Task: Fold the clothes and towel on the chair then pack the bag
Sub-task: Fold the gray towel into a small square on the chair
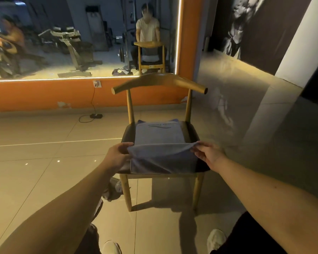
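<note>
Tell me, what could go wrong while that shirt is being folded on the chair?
1. The left hand and right hand pinch only the near corners of the shirt. The edge between them sags, so the fold may land creased or uneven.
2. The shirt nearly fills the chair seat and drapes over its front edge, so a strong tug might slide it off onto the floor.

Two hands are in view, a left hand and a right hand, with one blue-grey shirt between them. One wooden chair stands just beyond the hands. Two pale shoes show below them. Far beyond the hands are one wall mirror, one socket and one cable.
</note>
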A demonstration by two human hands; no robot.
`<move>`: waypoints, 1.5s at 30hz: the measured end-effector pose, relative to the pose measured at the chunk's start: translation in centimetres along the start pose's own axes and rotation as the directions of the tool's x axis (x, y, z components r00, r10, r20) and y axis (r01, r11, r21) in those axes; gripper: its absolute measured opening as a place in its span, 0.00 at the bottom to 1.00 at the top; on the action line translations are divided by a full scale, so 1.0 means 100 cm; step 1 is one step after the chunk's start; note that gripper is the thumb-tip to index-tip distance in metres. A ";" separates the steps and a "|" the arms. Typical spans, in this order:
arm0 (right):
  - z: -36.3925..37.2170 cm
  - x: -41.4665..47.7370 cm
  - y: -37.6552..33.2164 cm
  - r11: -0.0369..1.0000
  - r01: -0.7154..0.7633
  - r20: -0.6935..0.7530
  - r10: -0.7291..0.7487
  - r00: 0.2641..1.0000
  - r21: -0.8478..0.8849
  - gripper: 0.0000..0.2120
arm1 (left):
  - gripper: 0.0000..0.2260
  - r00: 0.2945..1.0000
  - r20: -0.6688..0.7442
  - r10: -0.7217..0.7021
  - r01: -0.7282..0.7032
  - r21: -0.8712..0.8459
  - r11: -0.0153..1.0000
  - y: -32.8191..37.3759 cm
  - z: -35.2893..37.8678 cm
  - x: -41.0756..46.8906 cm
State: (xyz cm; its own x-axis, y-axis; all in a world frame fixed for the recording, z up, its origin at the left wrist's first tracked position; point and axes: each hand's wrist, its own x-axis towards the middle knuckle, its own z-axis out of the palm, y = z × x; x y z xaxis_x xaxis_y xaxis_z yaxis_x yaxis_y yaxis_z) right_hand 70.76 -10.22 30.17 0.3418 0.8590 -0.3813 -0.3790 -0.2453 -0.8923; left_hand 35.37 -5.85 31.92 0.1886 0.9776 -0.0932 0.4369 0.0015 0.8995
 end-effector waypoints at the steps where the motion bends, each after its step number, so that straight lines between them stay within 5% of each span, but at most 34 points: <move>1: 0.004 0.002 -0.010 1.000 0.018 -0.016 -0.018 1.000 -0.023 0.06 | 0.18 1.000 -0.006 0.012 -0.012 0.021 1.000 0.004 -0.002 0.008; 6: 0.027 0.025 -0.048 0.967 0.130 -0.150 -0.166 0.975 -0.221 0.05 | 0.07 0.998 -0.067 0.008 -0.009 -0.023 1.000 0.023 -0.007 0.045; 18: 0.074 0.129 -0.067 0.900 0.210 -0.169 -0.291 0.942 -0.381 0.05 | 0.11 0.984 -0.170 -0.060 0.056 -0.025 0.998 0.023 -0.008 0.166; 20: 0.081 0.153 -0.068 0.888 0.213 -0.174 -0.304 0.936 -0.407 0.01 | 0.09 0.982 -0.182 -0.054 0.053 -0.006 0.999 0.017 -0.007 0.193; 36: 0.116 0.360 -0.033 0.808 0.102 -0.213 -0.271 0.939 -0.580 0.09 | 0.07 0.966 -0.231 -0.112 0.124 0.034 0.992 -0.063 0.030 0.392; 41: 0.121 0.392 -0.012 0.669 0.087 -0.151 -0.289 0.945 -0.738 0.08 | 0.09 0.974 -0.205 -0.092 0.132 0.193 0.972 -0.096 0.043 0.419; 45: 0.117 0.406 0.003 0.458 0.034 -0.089 -0.244 0.966 -0.888 0.09 | 0.06 0.989 -0.142 -0.048 0.095 0.345 0.934 -0.109 0.049 0.432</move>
State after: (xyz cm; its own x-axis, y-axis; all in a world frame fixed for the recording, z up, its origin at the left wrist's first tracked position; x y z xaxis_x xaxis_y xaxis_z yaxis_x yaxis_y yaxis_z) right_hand 74.49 29.88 17.23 0.4992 0.8492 -0.1722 0.6016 -0.4827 -0.6364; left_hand 43.02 35.37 15.98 0.0409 0.9964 -0.0747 0.7291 0.0214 0.6841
